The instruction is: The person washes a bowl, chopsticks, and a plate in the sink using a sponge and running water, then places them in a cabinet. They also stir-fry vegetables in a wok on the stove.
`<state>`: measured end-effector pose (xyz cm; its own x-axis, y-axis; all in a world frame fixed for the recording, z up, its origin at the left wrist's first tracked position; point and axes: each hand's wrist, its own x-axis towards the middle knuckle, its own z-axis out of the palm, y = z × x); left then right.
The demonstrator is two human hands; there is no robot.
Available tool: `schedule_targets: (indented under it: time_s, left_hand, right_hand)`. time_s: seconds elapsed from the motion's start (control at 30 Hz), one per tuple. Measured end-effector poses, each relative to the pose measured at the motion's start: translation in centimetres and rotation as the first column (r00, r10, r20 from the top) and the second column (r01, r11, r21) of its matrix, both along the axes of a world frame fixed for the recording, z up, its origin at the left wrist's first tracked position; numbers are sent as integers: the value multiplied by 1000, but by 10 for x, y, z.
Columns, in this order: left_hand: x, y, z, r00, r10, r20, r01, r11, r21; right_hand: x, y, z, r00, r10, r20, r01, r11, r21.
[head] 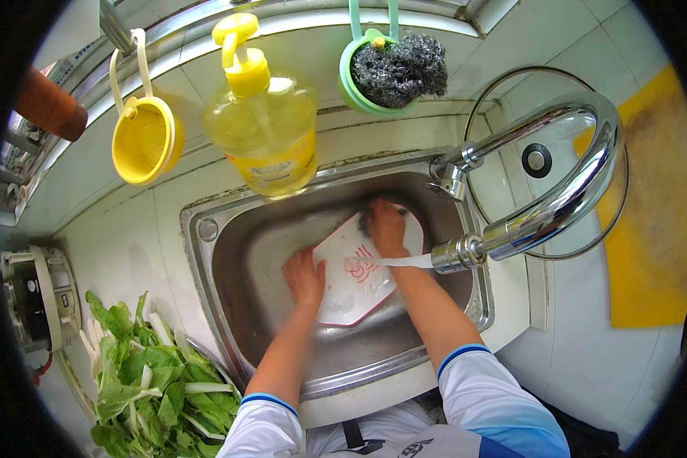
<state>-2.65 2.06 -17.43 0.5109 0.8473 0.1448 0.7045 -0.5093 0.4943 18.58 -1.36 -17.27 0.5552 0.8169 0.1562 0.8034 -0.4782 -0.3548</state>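
A white angular plate (343, 295) with a red rim and a red line design lies tilted in the stainless steel sink (263, 229). My left hand (306, 277) grips its left edge, thumb over the top face. On the plate's upper right part, my right hand (387, 226) presses a dark scouring pad (364, 223), mostly hidden under the fingers and blurred. Water (406, 261) runs from the chrome faucet (601, 154) past my right wrist onto the plate.
A yellow pump bottle of dish soap (269, 137) stands behind the sink. A yellow strainer cup (147, 140) and a green holder with a steel wool scourer (401, 68) hang above. Leafy greens (154, 378) lie at left. At right are a round glass lid (537, 160) and a yellow cutting board (647, 229).
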Motion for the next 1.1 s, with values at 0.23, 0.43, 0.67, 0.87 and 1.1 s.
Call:
schedule_targets:
  time_s: [0.23, 0.43, 0.67, 0.87, 1.1]
  left_hand:
    - [-6, -4, -1, 999, 52, 2, -52, 997, -57]
    - [-2, 0, 2, 998, 63, 23, -61, 996, -59]
    - [1, -1, 0, 998, 40, 40, -34, 989, -142]
    - [-13, 3, 8, 968, 199, 153, -159, 958, -241]
    - [-87, -33, -25, 899, 413, -145, -229, 162, -960]
  right_hand:
    - [-19, -100, 11, 919, 392, -32, -390, 896, -213]
    - [21, -73, 8, 896, 336, 291, -334, 941, -57]
    - [-51, -135, 37, 907, 224, -356, -395, 745, -538]
    - [-14, -120, 81, 932, 95, -349, -300, 742, -600]
    - [-19, -116, 47, 929, -358, -97, 333, 920, -207]
